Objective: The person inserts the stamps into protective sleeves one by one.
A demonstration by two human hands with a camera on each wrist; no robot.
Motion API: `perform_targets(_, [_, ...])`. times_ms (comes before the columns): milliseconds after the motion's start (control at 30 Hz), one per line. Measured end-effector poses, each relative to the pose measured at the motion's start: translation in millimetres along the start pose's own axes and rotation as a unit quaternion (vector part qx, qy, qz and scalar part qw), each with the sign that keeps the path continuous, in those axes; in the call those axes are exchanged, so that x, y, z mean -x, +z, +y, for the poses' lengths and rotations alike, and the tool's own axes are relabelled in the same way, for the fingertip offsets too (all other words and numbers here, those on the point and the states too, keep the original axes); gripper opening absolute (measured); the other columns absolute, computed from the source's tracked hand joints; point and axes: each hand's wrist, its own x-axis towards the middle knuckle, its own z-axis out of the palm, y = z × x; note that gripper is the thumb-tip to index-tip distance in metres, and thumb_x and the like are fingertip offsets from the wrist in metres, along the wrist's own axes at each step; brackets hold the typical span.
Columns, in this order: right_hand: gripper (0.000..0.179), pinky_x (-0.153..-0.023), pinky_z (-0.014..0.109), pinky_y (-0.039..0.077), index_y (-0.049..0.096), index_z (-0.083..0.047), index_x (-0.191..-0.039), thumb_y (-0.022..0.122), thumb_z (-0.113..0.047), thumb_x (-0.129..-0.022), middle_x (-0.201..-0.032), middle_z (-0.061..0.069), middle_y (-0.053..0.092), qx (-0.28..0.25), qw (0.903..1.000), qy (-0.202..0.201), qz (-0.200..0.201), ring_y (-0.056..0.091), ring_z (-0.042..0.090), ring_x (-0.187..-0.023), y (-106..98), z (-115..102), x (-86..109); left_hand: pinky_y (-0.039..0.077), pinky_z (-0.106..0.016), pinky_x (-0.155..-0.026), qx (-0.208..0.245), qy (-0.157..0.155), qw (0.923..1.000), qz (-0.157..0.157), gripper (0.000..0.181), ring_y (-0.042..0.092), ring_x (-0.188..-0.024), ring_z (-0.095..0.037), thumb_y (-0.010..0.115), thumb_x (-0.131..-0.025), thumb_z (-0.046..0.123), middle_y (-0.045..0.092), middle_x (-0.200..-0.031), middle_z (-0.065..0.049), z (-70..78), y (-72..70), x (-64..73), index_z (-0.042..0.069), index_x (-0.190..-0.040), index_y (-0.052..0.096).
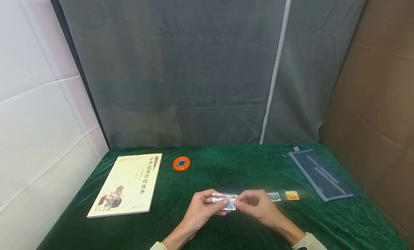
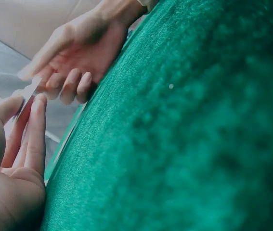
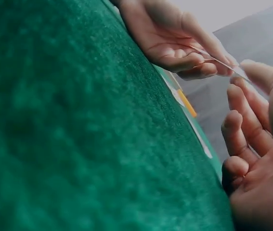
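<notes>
A small stamp point(image 1: 230, 204) with a pale border and bluish picture is held in front of me, with shiny clear plastic around it. My left hand point(image 1: 207, 208) pinches it between thumb and fingers from the left side. At its right edge, my right hand point(image 1: 258, 207) grips with thumb and forefinger. Edge-on, the thin stamp point(image 3: 240, 73) spans both hands' fingertips in the right wrist view. Just beyond the right hand lie a bluish-grey stamp point(image 1: 274, 196), partly hidden by that hand, and an orange stamp point(image 1: 292, 195).
On the left of the green cloth point(image 1: 174, 221) lies a cream book point(image 1: 132, 185) with Chinese lettering. An orange ring-shaped roll point(image 1: 181, 163) lies to its right. A dark zipped pouch point(image 1: 320, 174) with slim items inside lies at right. A grey curtain point(image 1: 194, 70) hangs behind.
</notes>
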Motion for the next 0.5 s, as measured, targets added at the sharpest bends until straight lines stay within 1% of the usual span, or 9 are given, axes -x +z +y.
perform_targets(100, [0.009, -0.064, 0.03, 0.06, 0.075, -0.013, -0.113, 0.07, -0.015, -0.107, -0.09, 0.001, 0.072, 0.017, 0.9997, -0.001, 0.015, 0.067, 0.011, -0.073, 4.5, -8.8, -3.6, 0.068, -0.038, -0.087, 0.001, 0.007, 1.0, 0.001, 0.034, 0.082, -0.098, -0.021, 0.082, -0.099, 0.021, 0.083, -0.115, -0.014, 1.1, -0.6, 0.4, -0.003, -0.121, 0.072])
perform_targets(167, [0.015, -0.065, 0.03, 0.06, 0.072, -0.011, -0.12, 0.071, -0.017, -0.106, -0.095, 0.004, 0.074, 0.027, 0.9994, -0.005, 0.022, 0.069, 0.014, -0.074, 8.2, -14.3, -7.2, 0.068, -0.039, -0.087, -0.003, 0.012, 0.9999, 0.001, 0.033, 0.082, -0.097, -0.021, 0.082, -0.099, 0.021, 0.083, -0.114, -0.015, 2.0, -0.8, 0.7, -0.003, -0.119, 0.073])
perform_targets(233, [0.02, -0.064, 0.029, 0.06, 0.071, -0.01, -0.124, 0.071, -0.019, -0.106, -0.099, 0.007, 0.075, 0.041, 0.9988, -0.012, 0.022, 0.068, 0.015, -0.073, 11.8, -19.5, -13.0, 0.068, -0.04, -0.087, -0.009, 0.017, 0.9998, 0.003, 0.031, 0.082, -0.097, -0.022, 0.081, -0.1, 0.021, 0.083, -0.113, -0.016, 3.1, -2.6, 0.2, -0.003, -0.118, 0.073])
perform_targets(300, [0.021, -0.062, 0.028, 0.058, 0.071, -0.012, -0.125, 0.071, -0.022, -0.107, -0.101, 0.006, 0.077, 0.058, 0.9981, -0.008, 0.022, 0.068, 0.014, -0.072, 14.5, -23.6, -20.8, 0.068, -0.04, -0.088, -0.022, 0.02, 0.9995, 0.007, 0.03, 0.082, -0.098, -0.023, 0.08, -0.1, 0.022, 0.083, -0.112, -0.016, 6.0, -6.4, -0.6, -0.001, -0.118, 0.074])
perform_targets(333, [0.019, -0.061, 0.028, 0.057, 0.071, -0.014, -0.124, 0.071, -0.023, -0.107, -0.102, 0.005, 0.077, 0.065, 0.9976, -0.006, 0.022, 0.068, 0.014, -0.071, 15.5, -25.4, -25.2, 0.068, -0.039, -0.088, -0.035, 0.022, 0.9991, 0.013, 0.03, 0.082, -0.098, -0.023, 0.079, -0.101, 0.024, 0.083, -0.112, -0.016, 8.1, -9.3, -1.2, 0.0, -0.118, 0.074])
perform_targets(400, [0.017, -0.058, 0.027, 0.056, 0.073, -0.018, -0.121, 0.072, -0.026, -0.106, -0.1, 0.003, 0.077, 0.081, 0.9964, 0.002, 0.025, 0.066, 0.012, -0.068, 17.3, -28.5, -35.0, 0.068, -0.034, -0.088, -0.082, 0.031, 0.9955, 0.036, 0.031, 0.081, -0.1, -0.02, 0.077, -0.103, 0.031, 0.083, -0.113, -0.012, 14.4, -17.0, -1.4, 0.005, -0.12, 0.076])
perform_targets(500, [0.018, -0.056, 0.027, 0.055, 0.074, -0.018, -0.121, 0.074, -0.027, -0.105, -0.1, 0.004, 0.078, 0.094, 0.9952, 0.012, 0.026, 0.065, 0.011, -0.066, 21.0, -32.1, -49.7, 0.064, -0.026, -0.087, -0.162, 0.038, 0.9838, 0.067, 0.03, 0.078, -0.103, -0.018, 0.076, -0.103, 0.037, 0.082, -0.116, -0.006, 27.6, -32.1, -1.0, 0.014, -0.123, 0.077])
